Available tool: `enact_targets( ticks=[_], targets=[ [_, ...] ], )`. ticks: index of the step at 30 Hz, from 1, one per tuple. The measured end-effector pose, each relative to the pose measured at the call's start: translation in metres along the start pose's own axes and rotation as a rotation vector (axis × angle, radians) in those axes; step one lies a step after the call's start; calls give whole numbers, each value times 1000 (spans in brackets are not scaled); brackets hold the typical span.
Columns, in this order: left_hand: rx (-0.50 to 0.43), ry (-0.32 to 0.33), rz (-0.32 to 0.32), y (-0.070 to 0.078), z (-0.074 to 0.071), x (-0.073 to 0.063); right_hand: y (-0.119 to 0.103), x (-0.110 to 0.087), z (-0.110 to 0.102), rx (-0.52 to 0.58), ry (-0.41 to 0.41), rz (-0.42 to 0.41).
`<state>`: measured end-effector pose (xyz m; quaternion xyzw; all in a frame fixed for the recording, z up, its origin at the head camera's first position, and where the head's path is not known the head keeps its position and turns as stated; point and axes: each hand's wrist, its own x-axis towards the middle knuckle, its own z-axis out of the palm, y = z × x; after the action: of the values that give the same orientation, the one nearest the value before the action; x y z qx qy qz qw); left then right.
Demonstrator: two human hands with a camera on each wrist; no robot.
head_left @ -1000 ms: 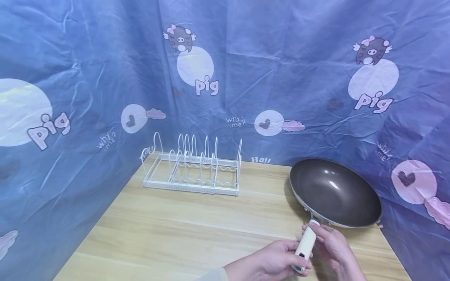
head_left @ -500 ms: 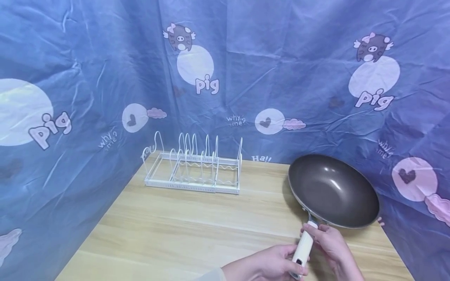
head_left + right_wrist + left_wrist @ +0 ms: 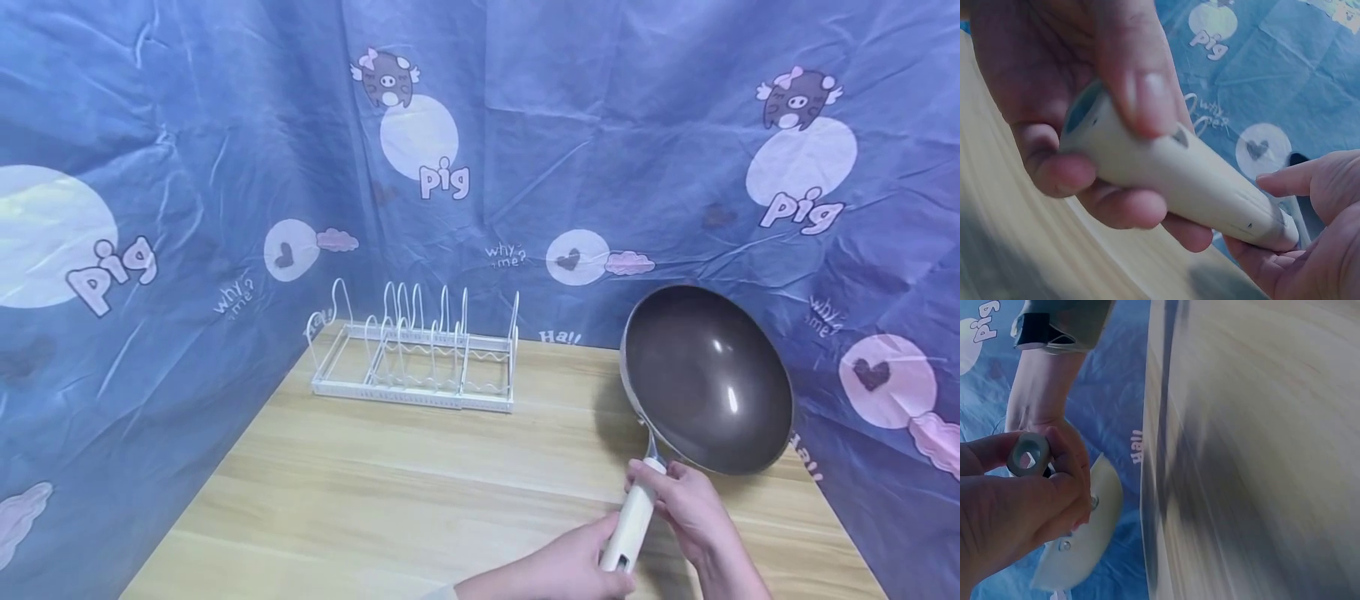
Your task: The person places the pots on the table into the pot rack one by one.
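Note:
A wok with a dark inside and a cream handle is tilted up at the right of the head view, its hollow facing me. With its thumb on top and fingers beneath, my right hand grips the handle near the pan. My left hand holds the handle's free end, where the hanging hole is. The right wrist view shows my left hand's fingers curled under that end. In the left wrist view, the wok's pale outside shows beyond the hands.
A white wire rack with several upright loops stands at the back left of the wooden table. Blue printed cloth hangs along the back and both sides, close behind the wok.
The wok has tilted up more steeply, its far rim rising against the cloth. Both hands and the handle have shifted a little to the left. The rack stays in place.

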<state>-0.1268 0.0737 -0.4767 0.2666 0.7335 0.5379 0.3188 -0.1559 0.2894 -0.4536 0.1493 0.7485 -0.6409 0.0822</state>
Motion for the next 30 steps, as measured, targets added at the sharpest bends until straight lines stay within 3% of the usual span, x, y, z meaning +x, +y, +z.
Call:
enact_targets(
  ticks=[4, 8, 11, 15, 24, 30],
  targets=[
    [55, 53, 24, -3, -4, -9, -6, -1, 13, -13, 7, -8],
    [140, 128, 88, -6, -8, -18, -9, -3, 26, -8, 29, -14],
    [218, 180, 124, -11, -11, -22, -9, -6, 35, 41, 34, -29],
    [287, 216, 122, -14, -16, -29, -9, -9, 44, 142, 20, -73],
    [80, 198, 59, -16, -25, -46, -12, -12, 56, 220, -36, -119],
    [-82, 100, 117, -22, -33, -57, -14, -9, 60, 296, -112, -186]
  ],
)
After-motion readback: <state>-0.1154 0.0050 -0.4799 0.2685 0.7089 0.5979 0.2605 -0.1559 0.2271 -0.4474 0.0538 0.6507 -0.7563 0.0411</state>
